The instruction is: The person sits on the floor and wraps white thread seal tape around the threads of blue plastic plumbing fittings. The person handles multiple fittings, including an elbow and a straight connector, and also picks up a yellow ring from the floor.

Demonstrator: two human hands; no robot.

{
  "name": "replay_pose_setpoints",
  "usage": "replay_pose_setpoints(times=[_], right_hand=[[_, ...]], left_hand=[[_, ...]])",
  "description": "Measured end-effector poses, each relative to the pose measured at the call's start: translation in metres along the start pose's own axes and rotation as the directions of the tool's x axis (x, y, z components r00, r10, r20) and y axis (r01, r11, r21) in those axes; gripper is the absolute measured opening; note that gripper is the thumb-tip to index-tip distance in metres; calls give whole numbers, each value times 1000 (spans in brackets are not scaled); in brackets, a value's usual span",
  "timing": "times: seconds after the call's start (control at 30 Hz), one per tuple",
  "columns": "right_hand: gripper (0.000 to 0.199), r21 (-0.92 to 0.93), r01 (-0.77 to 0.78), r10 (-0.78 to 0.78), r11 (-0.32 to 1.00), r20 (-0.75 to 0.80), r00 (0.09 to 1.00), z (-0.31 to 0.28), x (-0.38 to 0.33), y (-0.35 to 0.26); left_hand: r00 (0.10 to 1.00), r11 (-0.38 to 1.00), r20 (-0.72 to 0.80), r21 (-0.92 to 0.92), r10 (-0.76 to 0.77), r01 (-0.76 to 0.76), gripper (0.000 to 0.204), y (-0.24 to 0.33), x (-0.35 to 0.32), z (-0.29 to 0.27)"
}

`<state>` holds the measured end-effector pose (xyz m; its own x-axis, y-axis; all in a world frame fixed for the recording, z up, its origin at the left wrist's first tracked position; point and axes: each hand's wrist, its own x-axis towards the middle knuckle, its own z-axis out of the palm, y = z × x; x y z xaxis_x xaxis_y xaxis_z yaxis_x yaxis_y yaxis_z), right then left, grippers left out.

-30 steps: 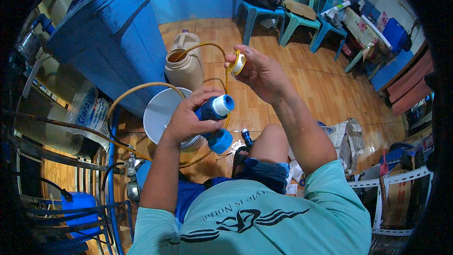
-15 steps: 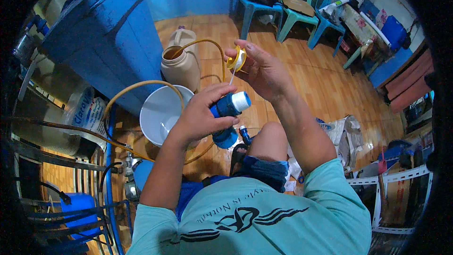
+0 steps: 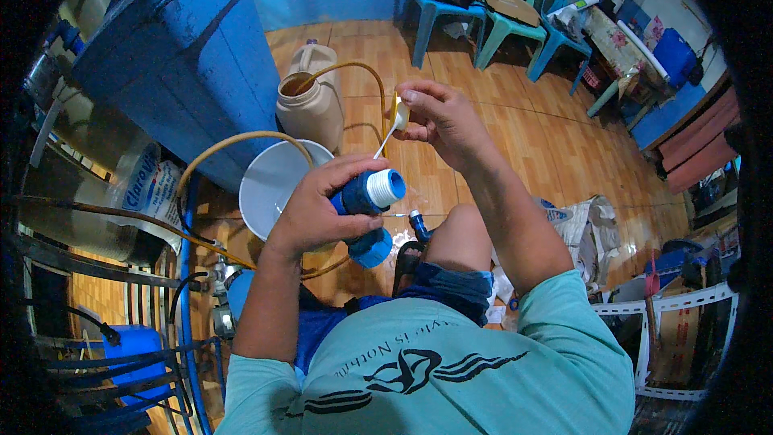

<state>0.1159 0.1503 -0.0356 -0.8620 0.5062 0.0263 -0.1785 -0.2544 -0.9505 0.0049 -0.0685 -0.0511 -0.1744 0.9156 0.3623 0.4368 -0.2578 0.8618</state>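
Observation:
My left hand (image 3: 310, 205) is closed around a blue plastic pipe fitting (image 3: 351, 198). The fitting's round blue end (image 3: 371, 249) hangs below the palm, and its white-wrapped threaded end (image 3: 380, 189) points right, its open bore showing. In my right hand (image 3: 445, 122), a yellow spool of thread seal tape (image 3: 394, 112) is pinched between thumb and fingers, farther off and to the right. A taut white strand of tape (image 3: 385, 143) runs from the spool down to the fitting. My left fingers hide where the strand meets it.
A white bucket (image 3: 262, 185) and a beige jug (image 3: 310, 119) with a brown hose (image 3: 241, 137) stand beyond my left hand, by a big blue tank (image 3: 177, 64). Another small blue fitting (image 3: 418, 226) lies near my knee. Plastic chairs (image 3: 507, 24) line the back; a white metal rack (image 3: 684, 304) is at right.
My left hand and the fitting have moved left and slightly down, the threaded end turning more toward me. My right hand has lowered a little, and the spool now shows more edge-on.

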Motion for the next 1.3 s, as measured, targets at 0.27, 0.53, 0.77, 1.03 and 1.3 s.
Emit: replay_pose_setpoints(times=[0.27, 0.53, 0.77, 1.03, 1.3], right_hand=[[32, 121, -102, 80, 987, 171, 982, -8, 1, 9], [43, 59, -165, 144, 985, 262, 954, -15, -3, 12], [37, 35, -275, 261, 961, 226, 939, -19, -5, 16], [28, 141, -305, 307, 942, 11, 952, -5, -14, 10], [27, 145, -407, 403, 902, 60, 913, -14, -11, 19]], left_hand=[[998, 999, 49, -36, 32, -30, 67, -2, -8, -2], [996, 972, -26, -224, -82, 74, 70, 5, -7, -9], [994, 959, -106, -281, 0, -30, 65, 0, -2, -6], [987, 993, -149, 93, -53, 68, 65, -6, -4, -10], [990, 975, -93, 204, 105, -84, 71, -3, 6, 3]])
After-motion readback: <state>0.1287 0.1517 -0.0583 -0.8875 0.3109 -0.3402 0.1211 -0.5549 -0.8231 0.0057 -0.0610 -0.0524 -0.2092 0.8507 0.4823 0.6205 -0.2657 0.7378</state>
